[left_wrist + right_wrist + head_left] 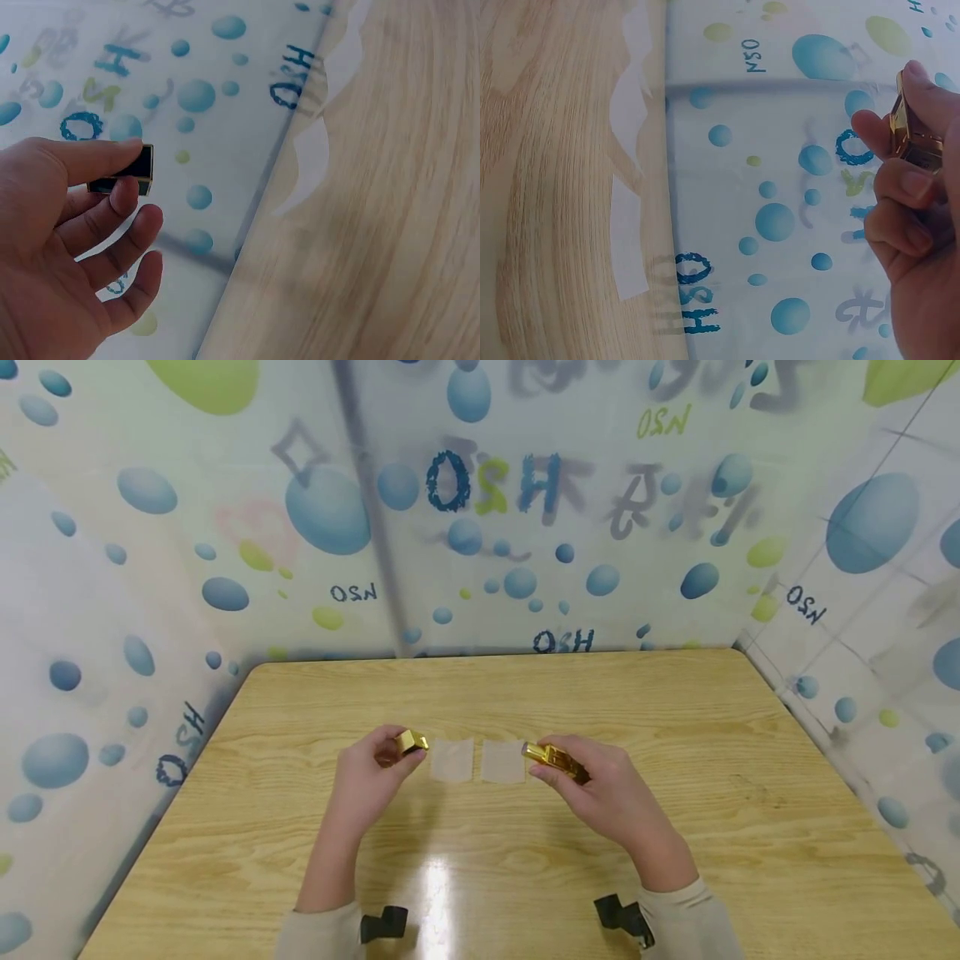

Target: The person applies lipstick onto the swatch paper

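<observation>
In the head view my left hand (371, 781) pinches a square gold cap (412, 742) between thumb and fingers. The left wrist view shows the dark open side of the cap (139, 169); the lower fingers are loosely curled beneath it. My right hand (600, 789) grips a gold lipstick tube (557, 760), uncapped, its narrow end pointing left. From the right wrist view only part of the tube (915, 139) shows among the fingers. Between the hands, two thin whitish squares, a left sheet (452, 761) and a right sheet (502, 762), lie side by side on the table.
The wood-grain table (495, 693) reaches back to a wall covering (480, 577) printed with blue and green drops. Black straps show at both wrists, the left strap (384, 924) and the right strap (624, 918). Light glares on the tabletop near the front.
</observation>
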Available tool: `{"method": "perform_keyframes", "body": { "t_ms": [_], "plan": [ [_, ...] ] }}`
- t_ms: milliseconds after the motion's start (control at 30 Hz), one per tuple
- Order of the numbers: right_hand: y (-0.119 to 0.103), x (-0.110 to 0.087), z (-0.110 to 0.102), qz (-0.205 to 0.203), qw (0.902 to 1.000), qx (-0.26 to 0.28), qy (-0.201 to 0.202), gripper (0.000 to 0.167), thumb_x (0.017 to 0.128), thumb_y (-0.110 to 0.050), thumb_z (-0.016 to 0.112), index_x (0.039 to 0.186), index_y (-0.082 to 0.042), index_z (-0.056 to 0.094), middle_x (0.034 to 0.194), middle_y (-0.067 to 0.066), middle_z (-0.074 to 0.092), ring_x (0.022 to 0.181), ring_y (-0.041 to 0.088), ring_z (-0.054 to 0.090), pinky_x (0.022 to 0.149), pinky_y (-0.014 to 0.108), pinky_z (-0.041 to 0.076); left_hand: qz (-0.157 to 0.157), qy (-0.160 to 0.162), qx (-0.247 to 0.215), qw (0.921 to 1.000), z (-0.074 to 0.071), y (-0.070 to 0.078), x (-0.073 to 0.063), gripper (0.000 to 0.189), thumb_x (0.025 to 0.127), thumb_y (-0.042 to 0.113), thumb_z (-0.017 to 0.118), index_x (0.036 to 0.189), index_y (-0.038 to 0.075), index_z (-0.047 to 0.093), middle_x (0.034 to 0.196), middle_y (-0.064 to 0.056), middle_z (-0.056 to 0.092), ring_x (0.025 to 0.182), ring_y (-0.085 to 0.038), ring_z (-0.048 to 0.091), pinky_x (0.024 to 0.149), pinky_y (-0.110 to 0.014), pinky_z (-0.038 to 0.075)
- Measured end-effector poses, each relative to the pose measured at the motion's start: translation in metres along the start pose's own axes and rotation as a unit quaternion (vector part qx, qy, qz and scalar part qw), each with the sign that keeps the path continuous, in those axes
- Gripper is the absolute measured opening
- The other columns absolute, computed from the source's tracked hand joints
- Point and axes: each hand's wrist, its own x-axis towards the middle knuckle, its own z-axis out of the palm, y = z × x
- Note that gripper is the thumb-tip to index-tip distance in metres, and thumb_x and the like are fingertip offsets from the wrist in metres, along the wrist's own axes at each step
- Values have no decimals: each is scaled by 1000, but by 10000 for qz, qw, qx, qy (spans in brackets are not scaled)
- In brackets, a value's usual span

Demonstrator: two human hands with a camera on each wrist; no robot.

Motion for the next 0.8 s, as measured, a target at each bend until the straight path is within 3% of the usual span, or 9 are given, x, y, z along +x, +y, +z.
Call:
{"method": "perform_keyframes", "body": {
  "t_ms": [200,367,800],
  "plan": [
    [0,0,-1,-20,10000,20,-39,26,95,-14,81,120,-11,76,93,-3,77,64,-5,51,55,19,50,-103,27,396,9992,-5,-9,4,44,100,21,76,138,1,66,100,-13,68,98,-28,68,66,-26,52],
    [1,-1,0,-73,9999,64,-41,25,95,-13,81,119,-11,76,92,-3,77,64,-5,52,55,19,50,-228,-47,569,9981,-6,-18,4,43,101,20,76,136,-1,66,101,-15,69,91,-27,63,69,-29,50],
    [1,-2,0,-167,9998,60,-39,26,95,-12,81,120,-9,76,95,0,79,67,-5,56,56,17,52,-410,-254,560,9973,-8,-36,7,39,100,18,76,133,-1,67,104,-17,69,91,-25,63,69,-28,51]
  ]
}}
